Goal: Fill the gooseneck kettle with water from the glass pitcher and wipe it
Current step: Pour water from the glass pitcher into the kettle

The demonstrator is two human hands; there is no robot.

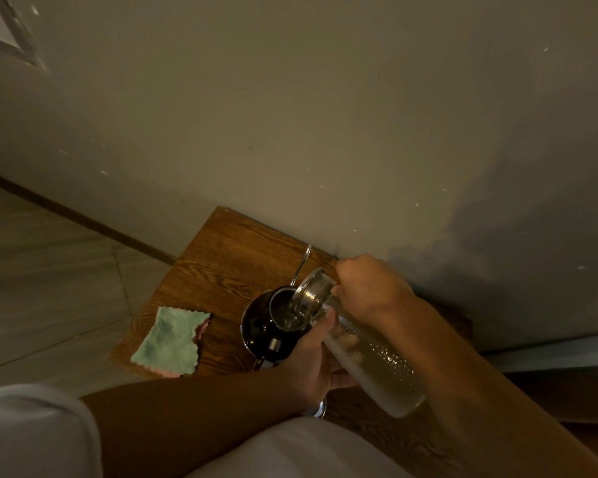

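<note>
Kettle [266, 322]: dark, glossy, round-bodied; its top opening is uncovered and shows a pale inner wall. A thin metal spout [301, 267] curves up on the far side toward the wall. A small metal fitting sits on its near side, just left of the left hand.
Pitcher [366, 350]: clear, tall, cylindrical glass with a dimpled surface catching the light; a metal collar rings its mouth [311, 298]. It is tipped steeply, mouth down and over the kettle opening, base raised toward the person.
Water: glints at the pitcher mouth above the kettle opening; the stream itself is hard to make out in the dim light.
Left hand [311, 363]: wrapped under and around the pitcher's middle, thumb on the upper side; it bears the glass from below.
Right hand [366, 288]: closed over the pitcher's neck just behind the metal collar, above the left hand's hold.
Cloth [170, 343]: pale green with a pink underside and wavy edges; lies flat, left of the kettle and well apart from both hands.
Table [221, 250]: brown wood grain, set against the wall [290, 115]; it carries kettle and cloth.
Round metal piece [320, 408]: partly hidden under the left wrist; what it is cannot be told.
Count: one kettle, one pitcher, one cloth, two hands.
</note>
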